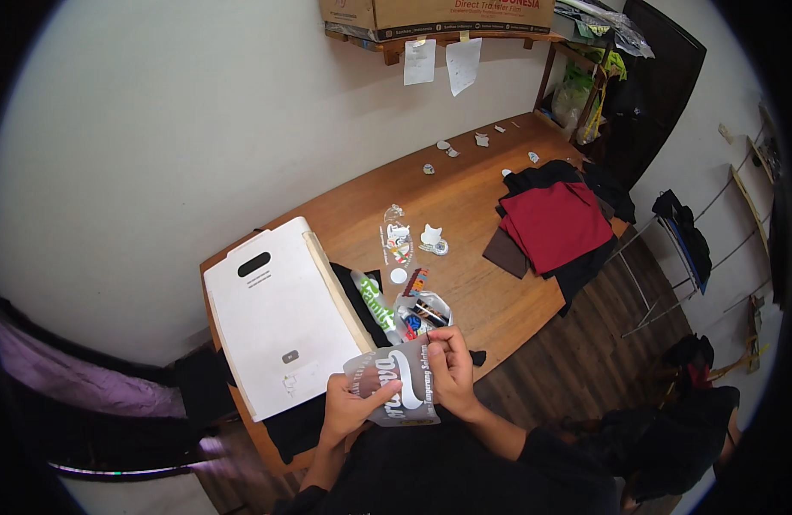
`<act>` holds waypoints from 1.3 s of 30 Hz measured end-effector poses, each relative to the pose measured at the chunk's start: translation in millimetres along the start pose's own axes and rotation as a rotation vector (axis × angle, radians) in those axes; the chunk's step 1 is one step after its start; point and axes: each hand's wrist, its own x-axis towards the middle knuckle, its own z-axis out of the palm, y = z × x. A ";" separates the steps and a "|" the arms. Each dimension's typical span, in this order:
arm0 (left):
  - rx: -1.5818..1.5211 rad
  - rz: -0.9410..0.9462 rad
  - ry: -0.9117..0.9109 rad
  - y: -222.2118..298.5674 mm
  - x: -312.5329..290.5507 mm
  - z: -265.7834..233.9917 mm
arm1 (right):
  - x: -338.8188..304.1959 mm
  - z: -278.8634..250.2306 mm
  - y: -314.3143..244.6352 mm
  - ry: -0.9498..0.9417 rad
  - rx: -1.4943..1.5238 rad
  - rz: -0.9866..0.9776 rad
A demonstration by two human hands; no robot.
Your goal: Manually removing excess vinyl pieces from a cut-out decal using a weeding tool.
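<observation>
Close in front of my body, I hold a translucent grey film sheet with white lettering and a white swoosh. My left hand grips its lower left side, the thumb lying across its face. At the upper right edge, the thumb and fingers of my right hand pinch the sheet. Just beyond it stands a small white container of mixed small items, partly hidden by the sheet. Beside the container lies a green film piece with white lettering. Farther up the wooden table are a clear printed film and a white cut-out sticker.
A large white boxy machine with a dark oval opening takes up the table's left, black cloth under it. Folded red cloth lies on dark garments at the right. Sticker scraps line the back. A shelf above carries a cardboard box.
</observation>
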 end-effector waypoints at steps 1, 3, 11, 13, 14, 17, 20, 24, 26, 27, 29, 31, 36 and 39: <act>-0.009 -0.003 0.002 0.2 -0.2 0.1 | 0.0 0.5 -0.4 0.000 0.000 0.000; 0.001 -0.003 0.001 -1.6 0.1 -1.9 | 0.2 2.2 -2.1 0.004 0.000 0.010; 0.015 -0.002 -0.010 -6.1 1.4 -4.0 | 2.0 1.9 -3.1 0.001 0.001 0.010; 0.000 -0.003 -0.016 -8.4 2.4 -5.4 | 6.3 2.7 -4.8 -0.003 0.001 0.012; 0.000 -0.002 -0.016 -7.4 2.9 -5.1 | 10.9 2.8 -6.2 0.022 0.005 0.001; 0.053 0.022 -0.020 -5.8 2.4 -4.6 | 19.5 -5.4 -2.6 0.035 0.113 -0.038; 0.027 0.008 -0.015 -10.6 1.5 -8.5 | 24.6 -14.6 -8.5 0.048 0.136 -0.023; 0.060 0.024 -0.004 -12.7 4.3 -11.2 | 21.7 -22.7 -9.0 -0.058 0.135 0.063; 0.071 0.036 -0.008 -12.3 5.9 -10.6 | 20.9 -24.1 -1.3 -0.133 0.087 0.016; 0.065 0.033 0.001 -11.5 5.6 -10.1 | 18.9 -22.3 -0.1 -0.158 0.047 -0.017; 0.060 0.029 0.007 -11.9 5.9 -10.5 | 8.9 -25.9 8.4 -0.183 0.050 0.002; 0.067 0.014 0.006 -14.5 6.4 -12.4 | 8.6 -23.3 6.0 -0.199 0.000 0.001; 0.084 0.029 0.006 -11.3 5.9 -11.1 | 9.0 -23.4 5.6 -0.216 -0.067 -0.009; 0.084 0.027 0.003 -11.0 5.1 -10.7 | 10.2 -22.8 4.1 -0.211 -0.100 -0.033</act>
